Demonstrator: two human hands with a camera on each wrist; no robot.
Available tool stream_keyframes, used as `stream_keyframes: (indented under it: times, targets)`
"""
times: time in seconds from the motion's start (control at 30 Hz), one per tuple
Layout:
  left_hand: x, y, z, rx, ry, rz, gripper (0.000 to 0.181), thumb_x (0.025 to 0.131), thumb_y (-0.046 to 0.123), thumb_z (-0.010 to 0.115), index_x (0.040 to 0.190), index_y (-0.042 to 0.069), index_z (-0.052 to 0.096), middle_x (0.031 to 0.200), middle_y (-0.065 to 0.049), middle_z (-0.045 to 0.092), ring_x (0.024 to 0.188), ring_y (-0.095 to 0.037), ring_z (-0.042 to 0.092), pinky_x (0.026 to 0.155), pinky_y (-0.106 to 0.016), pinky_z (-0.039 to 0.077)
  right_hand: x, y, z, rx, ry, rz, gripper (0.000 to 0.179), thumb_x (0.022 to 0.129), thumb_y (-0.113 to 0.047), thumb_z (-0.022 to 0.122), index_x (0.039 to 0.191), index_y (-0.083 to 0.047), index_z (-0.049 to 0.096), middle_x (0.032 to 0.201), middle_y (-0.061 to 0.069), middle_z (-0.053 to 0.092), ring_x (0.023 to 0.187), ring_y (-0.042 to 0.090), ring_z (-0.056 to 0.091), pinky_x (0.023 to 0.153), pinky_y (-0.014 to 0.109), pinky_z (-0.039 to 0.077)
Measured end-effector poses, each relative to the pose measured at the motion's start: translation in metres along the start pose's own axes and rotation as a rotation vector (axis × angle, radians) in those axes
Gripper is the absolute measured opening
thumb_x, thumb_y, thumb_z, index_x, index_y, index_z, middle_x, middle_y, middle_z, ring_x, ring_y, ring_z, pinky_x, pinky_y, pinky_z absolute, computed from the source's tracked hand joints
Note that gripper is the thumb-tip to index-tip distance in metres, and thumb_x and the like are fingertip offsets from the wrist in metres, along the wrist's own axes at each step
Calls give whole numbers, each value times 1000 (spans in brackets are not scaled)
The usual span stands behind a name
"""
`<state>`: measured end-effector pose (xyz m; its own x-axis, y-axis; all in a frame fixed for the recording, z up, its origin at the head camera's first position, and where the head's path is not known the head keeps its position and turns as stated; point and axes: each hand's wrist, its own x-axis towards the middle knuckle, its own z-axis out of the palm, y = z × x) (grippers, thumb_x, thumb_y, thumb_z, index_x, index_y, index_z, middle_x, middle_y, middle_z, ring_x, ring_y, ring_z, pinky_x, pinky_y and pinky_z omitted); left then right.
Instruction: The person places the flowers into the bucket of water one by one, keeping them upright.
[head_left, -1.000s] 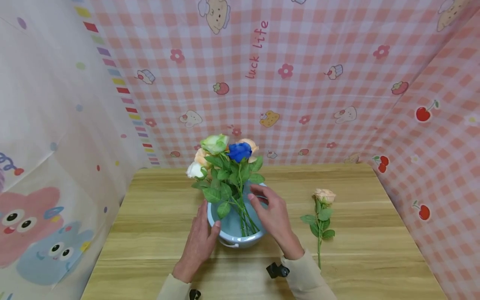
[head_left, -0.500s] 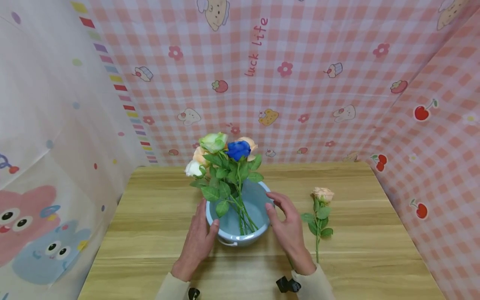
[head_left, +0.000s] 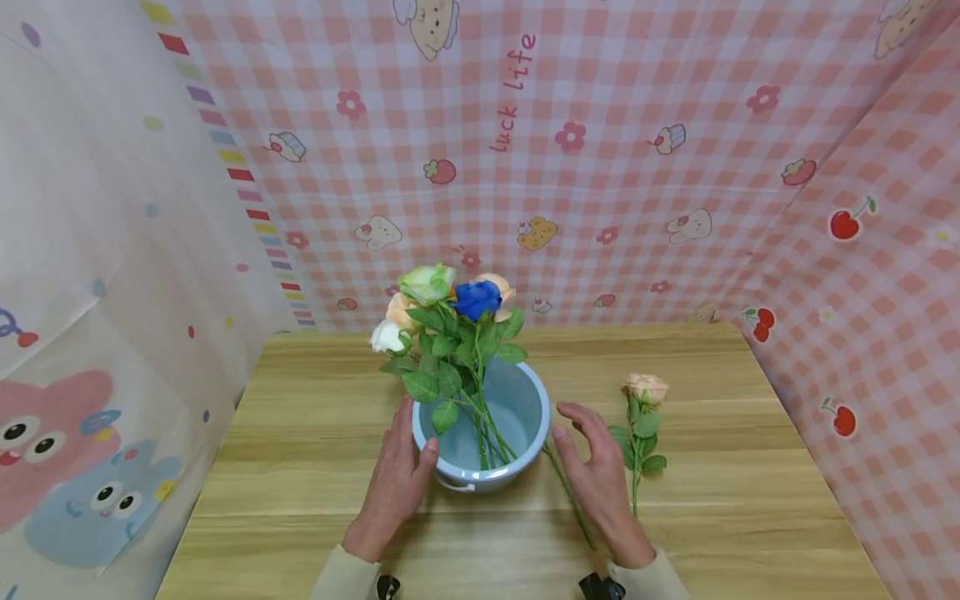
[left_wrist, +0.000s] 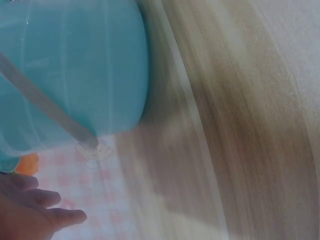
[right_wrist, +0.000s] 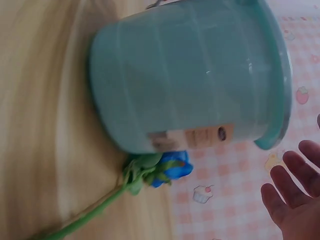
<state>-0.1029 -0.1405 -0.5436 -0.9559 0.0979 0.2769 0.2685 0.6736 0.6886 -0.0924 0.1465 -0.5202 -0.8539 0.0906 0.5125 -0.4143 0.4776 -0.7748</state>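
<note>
A light blue bucket [head_left: 487,478] stands on the table with several roses leaning in it, among them a blue rose [head_left: 477,300], a green-white rose [head_left: 427,284] and a white rose [head_left: 388,336]. My left hand [head_left: 397,483] is at the bucket's left side, fingers straight, thumb by the rim; contact is unclear. Right of the bucket, my right hand [head_left: 597,483] hovers apart from it, fingers relaxed and holding nothing. Below that hand lies a stem [head_left: 573,504]; in the right wrist view another blue rose [right_wrist: 175,165] lies beside the bucket [right_wrist: 190,75].
A peach rose [head_left: 647,388] with leaves lies on the wooden table [head_left: 720,492], right of my right hand. Pink checked cloth [head_left: 630,192] hangs behind and to the right; a white patterned cloth [head_left: 150,283] hangs on the left.
My right hand has drawn out of the bucket's mouth and moved right and toward me, uncovering the rim and the stem on the table. My left hand stays at the bucket's side.
</note>
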Motion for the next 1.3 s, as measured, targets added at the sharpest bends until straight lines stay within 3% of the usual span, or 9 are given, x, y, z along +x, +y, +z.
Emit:
stream_keyframes:
  times: [0.23,0.53,0.73,1.03,1.3]
  targets:
    - [0,0,0,0,-1,2,74,104,29,50,163,-2,17,166,-28,24,150,-49,27,114,-73,26,-11,17,-6,-131,-12,-90,32,92,-4,75,123,-1,71,126,11,70,116,31,66,102,16,43]
    - [0,0,-1,-4,-7,-2,75,104,28,50,164,0,16,167,-27,23,151,-48,27,114,-73,25,-24,32,-12,-245,-91,-83,37,88,-9,80,123,0,69,125,16,69,118,35,64,98,45,49]
    - [1,0,0,0,-4,0,75,104,27,51,164,0,16,166,-27,24,150,-50,27,114,-73,25,-34,40,-13,-284,-133,-71,40,85,-10,83,121,0,69,123,18,69,117,38,64,97,54,51]
    - [1,1,-1,-7,-12,-9,75,104,28,52,164,1,16,167,-25,23,151,-48,26,115,-72,24,-44,43,-14,-352,-236,48,46,88,-18,83,127,1,67,127,19,68,118,39,65,99,56,52]
    - [1,0,0,-4,-5,-5,75,104,27,52,165,1,16,167,-26,24,151,-49,27,114,-73,25,-46,43,-16,-446,-401,192,57,93,-30,78,135,4,63,144,26,58,131,45,55,109,60,44]
